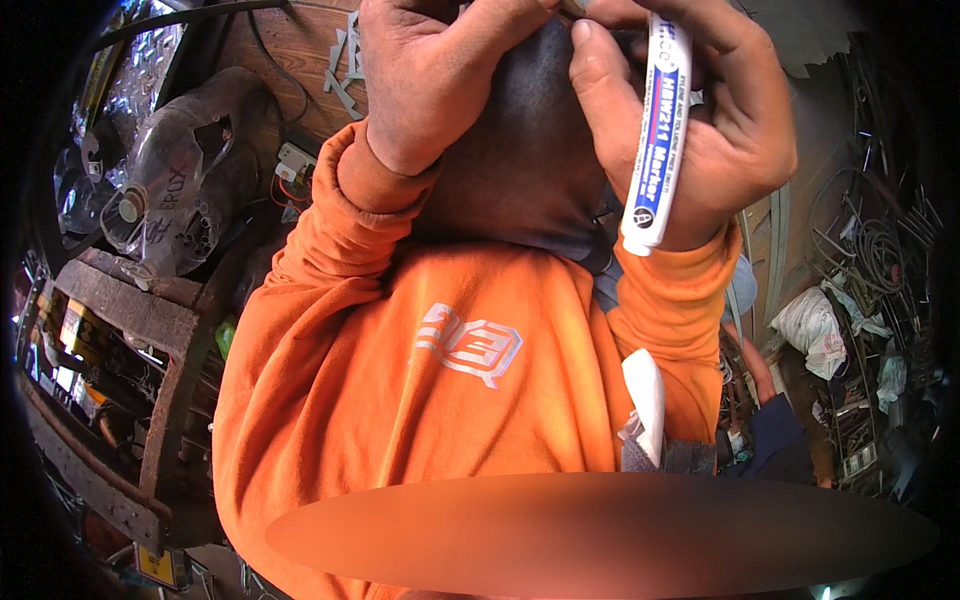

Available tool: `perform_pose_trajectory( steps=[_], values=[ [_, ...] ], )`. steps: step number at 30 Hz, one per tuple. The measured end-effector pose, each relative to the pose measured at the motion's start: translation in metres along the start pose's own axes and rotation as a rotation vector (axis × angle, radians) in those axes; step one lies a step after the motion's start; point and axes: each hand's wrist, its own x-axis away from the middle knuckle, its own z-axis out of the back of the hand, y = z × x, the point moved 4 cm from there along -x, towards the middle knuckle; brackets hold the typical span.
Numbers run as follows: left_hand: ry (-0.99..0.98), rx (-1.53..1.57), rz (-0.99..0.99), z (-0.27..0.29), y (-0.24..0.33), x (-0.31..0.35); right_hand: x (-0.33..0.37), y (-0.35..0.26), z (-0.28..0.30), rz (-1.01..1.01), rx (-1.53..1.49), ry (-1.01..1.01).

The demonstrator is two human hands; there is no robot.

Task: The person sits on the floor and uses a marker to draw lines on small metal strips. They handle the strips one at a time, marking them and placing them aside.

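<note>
My right hand (700, 130) holds a white marker (657, 140) with a blue label, lying along the palm with its white end pointing down. Thumb and fingers of this hand also come together at the top edge of the picture. There my left hand (430, 85) is closed in a pinch, its fingertips close to the right thumb. A small brownish thing (572, 9) shows between the two hands, mostly cut off by the frame. Below the hands spreads a dark grey, cloth-like surface (540, 150). Both my sleeves are orange.
On the left, a large clear plastic bottle (170, 205) lies by a rusty metal frame (130, 310). Pale metal pieces (345, 70) lie on the brown floor (300, 35). At right are a white sack (812, 332), coiled wire (880, 250) and another person's arm (757, 368).
</note>
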Motion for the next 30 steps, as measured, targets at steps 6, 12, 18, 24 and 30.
perform_pose_trajectory(
  steps=[6, 12, 18, 24, 30],
  values=[
    [0.027, 0.038, 0.041, 0.001, -0.002, 0.001, 0.0, -0.001, 0.002, 0.0, 0.112, -0.031],
    [0.022, 0.061, 0.021, -0.002, 0.001, 0.0, 0.001, 0.003, 0.0, 0.024, 0.096, -0.011],
    [0.035, 0.023, 0.044, -0.001, 0.002, -0.001, 0.001, 0.0, 0.0, -0.006, 0.093, 0.006],
    [0.107, 0.057, 0.087, 0.007, -0.001, -0.002, -0.006, -0.006, -0.001, 0.009, 0.174, -0.09],
    [0.079, -0.029, -0.072, 0.021, 0.015, -0.014, -0.008, -0.008, 0.0, 0.004, 0.157, -0.096]
  ],
)
